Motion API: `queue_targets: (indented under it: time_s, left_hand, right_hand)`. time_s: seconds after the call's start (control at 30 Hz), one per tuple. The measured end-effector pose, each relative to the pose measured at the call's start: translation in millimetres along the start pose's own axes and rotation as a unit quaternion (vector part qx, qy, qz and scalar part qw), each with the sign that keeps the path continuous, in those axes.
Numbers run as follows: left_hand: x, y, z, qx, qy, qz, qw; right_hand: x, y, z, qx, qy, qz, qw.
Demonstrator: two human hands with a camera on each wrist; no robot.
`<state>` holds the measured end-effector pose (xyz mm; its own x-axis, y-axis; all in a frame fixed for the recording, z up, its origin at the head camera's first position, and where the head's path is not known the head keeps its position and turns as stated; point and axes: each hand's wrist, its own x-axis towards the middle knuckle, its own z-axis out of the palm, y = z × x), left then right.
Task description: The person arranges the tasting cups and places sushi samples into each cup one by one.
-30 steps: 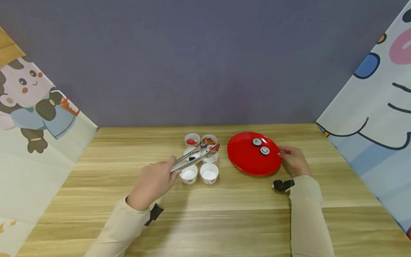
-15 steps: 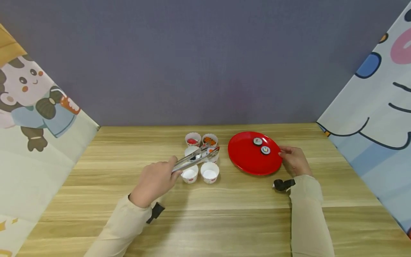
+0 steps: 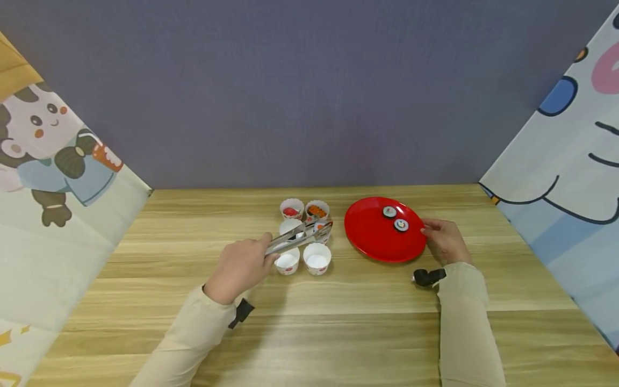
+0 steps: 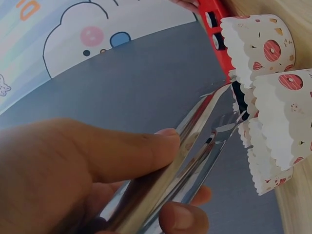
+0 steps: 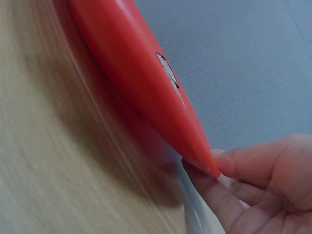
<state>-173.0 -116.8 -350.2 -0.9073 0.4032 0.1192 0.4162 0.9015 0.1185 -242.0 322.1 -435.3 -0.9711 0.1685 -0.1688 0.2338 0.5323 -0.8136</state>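
Note:
Metal tongs [image 3: 290,243] are gripped in the left hand [image 3: 243,269], their tips over the middle-right paper cup, where a sushi roll [image 3: 320,227] shows between the arms. In the left wrist view the left hand [image 4: 87,161] has its thumb on one arm of the tongs [image 4: 161,195]; the tips reach a cup's rim beside something dark. The right hand [image 3: 447,241] pinches the right rim of a red plate [image 3: 377,242], which bears two sushi rolls. In the right wrist view the right hand's thumb and finger hold the edge of the plate [image 5: 141,97].
Several white paper cups stand in two columns left of the plate; the back ones hold red pieces [image 3: 290,211] and orange pieces [image 3: 317,210], the front ones [image 3: 317,259] look empty. A grey panel [image 3: 309,97] rises behind the wooden table [image 3: 338,333].
The left hand and tongs have shifted slightly right, and the tongs' tips sit a little lower over the cup. The right hand keeps its pinch on the plate.

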Motion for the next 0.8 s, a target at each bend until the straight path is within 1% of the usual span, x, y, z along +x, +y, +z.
queue_targets:
  time_s: [0.13, 0.43, 0.8]
  left_hand:
    - [0.4, -0.2, -0.7, 0.001, -0.003, -0.003, 1.0]
    - [-0.2, 1.5, -2.6, 0.001, 0.002, -0.002, 1.0]
    - [0.1, 1.3, -3.5, -0.006, -0.014, -0.007, 0.9999]
  right_hand:
    - [0.4, 0.6, 0.1, 0.003, 0.002, 0.001, 1.0]
    - [0.2, 0.1, 0.2, 0.008, -0.001, 0.006, 0.9999]
    - [-0.7, -0.2, -0.9, 0.005, -0.006, 0.0, 1.0]
